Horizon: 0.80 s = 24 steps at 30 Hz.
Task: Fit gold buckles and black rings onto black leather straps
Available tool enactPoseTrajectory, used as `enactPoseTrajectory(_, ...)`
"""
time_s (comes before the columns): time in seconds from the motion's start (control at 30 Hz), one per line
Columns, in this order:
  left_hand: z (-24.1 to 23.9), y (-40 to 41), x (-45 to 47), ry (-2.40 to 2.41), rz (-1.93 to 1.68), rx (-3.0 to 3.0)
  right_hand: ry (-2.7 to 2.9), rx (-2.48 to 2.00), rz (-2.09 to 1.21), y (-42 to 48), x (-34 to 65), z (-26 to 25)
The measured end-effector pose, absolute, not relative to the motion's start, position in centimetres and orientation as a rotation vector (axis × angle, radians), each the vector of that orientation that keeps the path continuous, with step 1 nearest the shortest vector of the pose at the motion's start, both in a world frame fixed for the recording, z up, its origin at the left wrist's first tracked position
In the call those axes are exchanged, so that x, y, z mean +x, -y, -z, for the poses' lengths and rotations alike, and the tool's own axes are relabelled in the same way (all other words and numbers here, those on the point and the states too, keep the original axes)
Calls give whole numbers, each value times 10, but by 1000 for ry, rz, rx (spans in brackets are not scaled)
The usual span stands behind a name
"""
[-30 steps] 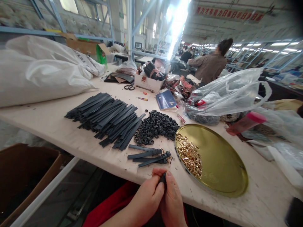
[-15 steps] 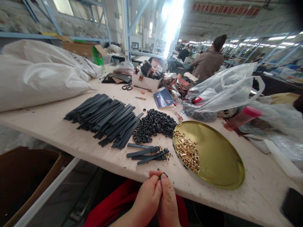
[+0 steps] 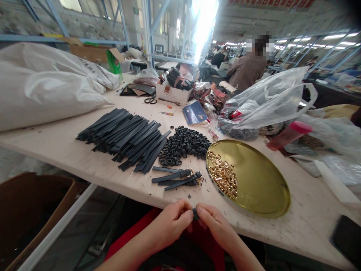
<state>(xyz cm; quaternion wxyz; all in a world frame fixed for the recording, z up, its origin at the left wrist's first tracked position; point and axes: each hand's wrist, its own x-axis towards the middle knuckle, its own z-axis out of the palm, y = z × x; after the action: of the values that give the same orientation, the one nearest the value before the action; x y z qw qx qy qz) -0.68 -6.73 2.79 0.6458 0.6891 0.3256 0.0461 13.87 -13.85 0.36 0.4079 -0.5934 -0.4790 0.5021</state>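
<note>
My left hand (image 3: 172, 222) and my right hand (image 3: 216, 224) meet just below the table's near edge, both pinching one small black strap piece (image 3: 194, 213) between their fingertips. On the table ahead lie a few finished black straps with gold buckles (image 3: 177, 178). Behind them is a heap of small black loops (image 3: 184, 145), and to its left a big pile of flat black straps (image 3: 126, 137). A round gold tray (image 3: 262, 180) to the right holds several gold buckles (image 3: 224, 178) along its left side.
Large white sacks (image 3: 47, 86) fill the table's left end. Clear plastic bags (image 3: 267, 105), a pink bottle (image 3: 287, 135), a blue booklet (image 3: 194, 113), scissors (image 3: 150, 99) and a white box (image 3: 172, 94) crowd the back. A person (image 3: 246, 69) works beyond. A brown carton (image 3: 28, 210) stands lower left.
My hands, pressed together upright before, have parted and turned outward, the black piece now held between the two sets of fingertips. The view has tipped down slightly.
</note>
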Motion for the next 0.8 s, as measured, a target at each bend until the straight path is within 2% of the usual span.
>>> enactPoseTrajectory(0.43, -39, 64, -9, -756, -62, 1807, 1407, -1545, -994, 144, 132, 10)
enactPoseTrajectory(0.6, -41, 61, -11, -729, 85, 1617, 1128, -1510, -1099, 150, 124, 12)
enactPoseTrajectory(0.8, -37, 59, -13, -690, 88, 1442, 733, -1393, -1274, 155, 120, 20)
